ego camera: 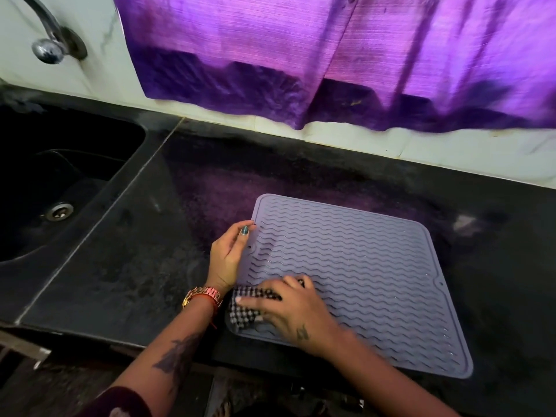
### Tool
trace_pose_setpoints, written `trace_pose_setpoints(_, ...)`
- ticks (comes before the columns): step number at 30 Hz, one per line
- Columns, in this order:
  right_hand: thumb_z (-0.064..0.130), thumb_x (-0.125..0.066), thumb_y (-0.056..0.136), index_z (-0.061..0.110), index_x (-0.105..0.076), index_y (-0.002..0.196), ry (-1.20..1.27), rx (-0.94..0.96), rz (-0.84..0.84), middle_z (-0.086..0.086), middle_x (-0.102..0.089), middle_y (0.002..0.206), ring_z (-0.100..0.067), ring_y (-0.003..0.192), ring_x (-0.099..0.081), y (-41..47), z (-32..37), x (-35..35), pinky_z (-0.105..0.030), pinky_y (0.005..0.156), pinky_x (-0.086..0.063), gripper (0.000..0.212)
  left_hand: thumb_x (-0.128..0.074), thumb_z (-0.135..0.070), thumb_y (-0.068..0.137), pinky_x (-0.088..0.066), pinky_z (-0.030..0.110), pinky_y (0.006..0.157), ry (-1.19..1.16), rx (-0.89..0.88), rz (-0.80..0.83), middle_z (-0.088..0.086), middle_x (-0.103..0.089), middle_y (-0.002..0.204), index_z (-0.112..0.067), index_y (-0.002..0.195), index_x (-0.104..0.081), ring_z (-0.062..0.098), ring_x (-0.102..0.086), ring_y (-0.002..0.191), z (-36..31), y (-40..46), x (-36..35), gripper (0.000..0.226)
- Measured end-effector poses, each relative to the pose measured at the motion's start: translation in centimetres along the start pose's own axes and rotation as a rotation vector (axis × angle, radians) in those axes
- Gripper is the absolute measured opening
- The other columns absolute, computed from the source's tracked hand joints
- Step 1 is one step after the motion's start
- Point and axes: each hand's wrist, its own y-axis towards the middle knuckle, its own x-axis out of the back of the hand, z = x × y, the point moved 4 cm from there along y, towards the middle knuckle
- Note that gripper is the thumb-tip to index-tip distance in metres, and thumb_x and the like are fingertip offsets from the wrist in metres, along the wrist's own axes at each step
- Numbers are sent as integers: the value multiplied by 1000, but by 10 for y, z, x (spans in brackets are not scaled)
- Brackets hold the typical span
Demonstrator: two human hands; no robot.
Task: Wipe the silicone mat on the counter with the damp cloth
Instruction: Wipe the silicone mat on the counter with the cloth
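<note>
A grey-lilac silicone mat [361,266] with wavy ridges lies flat on the black counter [135,266]. My left hand [227,257] rests on the mat's left edge, fingers curled over the rim, pinning it down. My right hand [288,311] presses flat on a black-and-white checked cloth [243,311] at the mat's near left corner. The cloth is mostly covered by my fingers; only its left part shows.
A black sink [54,182] with a metal drain lies to the left, and a chrome tap [48,46] is on the wall above it. A purple curtain [331,55] hangs over the white tiled back wall. The counter's front edge runs just below the mat.
</note>
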Motion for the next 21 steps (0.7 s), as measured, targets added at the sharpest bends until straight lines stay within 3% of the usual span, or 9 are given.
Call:
trace_pose_setpoints(4, 45, -36, 91, 52, -42, 128, -60, -144, -41, 6, -57, 122, -16, 100, -54, 12, -16, 0, -41, 80, -39, 38, -39, -52, 88, -50, 34, 91, -32, -5, 8, -5, -69, 105, -16, 112, -63, 10, -64, 100, 0, 0, 0, 50)
trace_pose_setpoints(7, 45, -38, 89, 53, -37, 131, -106, -141, 41, 3, -55, 125, -18, 104, -53, 12, -23, -11, -45, 82, -43, 43, -39, -51, 88, -49, 34, 92, -37, -3, 13, -6, -69, 106, -15, 112, -63, 10, -64, 102, 0, 0, -2, 50)
trace_pose_setpoints(11, 46, -30, 90, 54, -41, 127, 18, -110, 57, 4, -58, 118, -19, 101, -54, 36, -36, 8, -43, 82, -40, 39, -39, -50, 88, -49, 34, 93, -23, -3, 17, -7, -69, 107, -19, 113, -63, 9, -63, 102, 0, 0, -1, 46)
trace_pose_setpoints(13, 39, -41, 91, 50, -45, 126, -21, -163, -36, 4, -59, 117, -19, 99, -55, 46, -46, 14, -43, 80, -39, 37, -39, -51, 88, -48, 34, 93, -12, -10, 12, -7, -68, 109, -19, 114, -63, 9, -62, 103, 1, 0, 0, 47)
trace_pose_setpoints(16, 36, -55, 88, 48, -40, 131, -151, -182, -13, 0, -55, 125, -23, 103, -53, 51, -51, -2, -47, 81, -40, 47, -38, -51, 89, -48, 40, 94, 5, -18, 21, -2, -67, 112, -17, 118, -61, 13, -62, 105, 3, 1, 1, 50)
trace_pose_setpoints(19, 38, -52, 88, 48, -38, 132, -168, -139, 42, 0, -52, 129, -24, 107, -50, 53, -54, -4, -50, 85, -41, 47, -40, -47, 87, -47, 44, 95, 22, -30, 31, 0, -64, 117, -16, 122, -59, 15, -60, 109, 5, 2, 0, 50)
trace_pose_setpoints(21, 38, -46, 94, 50, -37, 133, -89, -139, 101, 3, -48, 132, -22, 115, -44, 64, -62, 7, -48, 94, -33, 42, -41, -46, 86, -47, 40, 96, 26, -39, 35, 0, -64, 118, -16, 122, -59, 14, -59, 110, 3, 2, 0, 51)
